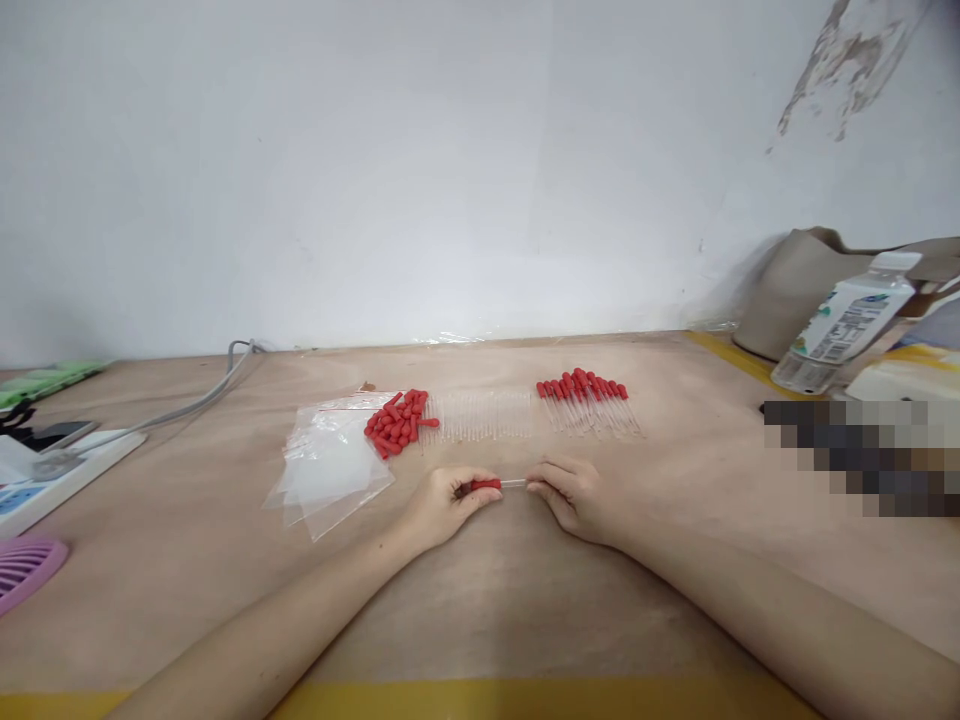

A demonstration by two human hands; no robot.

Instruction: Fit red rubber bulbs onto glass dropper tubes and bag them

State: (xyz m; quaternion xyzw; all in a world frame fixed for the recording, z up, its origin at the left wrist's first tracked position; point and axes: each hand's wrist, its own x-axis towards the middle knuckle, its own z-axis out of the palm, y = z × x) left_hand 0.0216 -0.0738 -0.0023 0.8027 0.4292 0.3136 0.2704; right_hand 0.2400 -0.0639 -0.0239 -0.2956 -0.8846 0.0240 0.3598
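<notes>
My left hand (455,505) is closed on a red rubber dropper bulb (486,484), held level above the tabletop. A thin clear glass dropper tube (514,483) runs from the bulb's mouth to my right hand (574,497), whose fingertips pinch its other end. Behind my left hand lies a heap of loose red bulbs (394,425). A row of bare glass tubes (480,415) stretches to the right of that heap. Farther right, several droppers with red bulbs fitted (585,390) lie side by side, bulbs toward the wall.
Clear plastic bags (330,465) lie left of the heap. At the far left are a power strip (75,470) with a grey cable (202,400) and a pink slotted object (30,570). A bottle (847,320) and a beige bag (787,285) stand at the right.
</notes>
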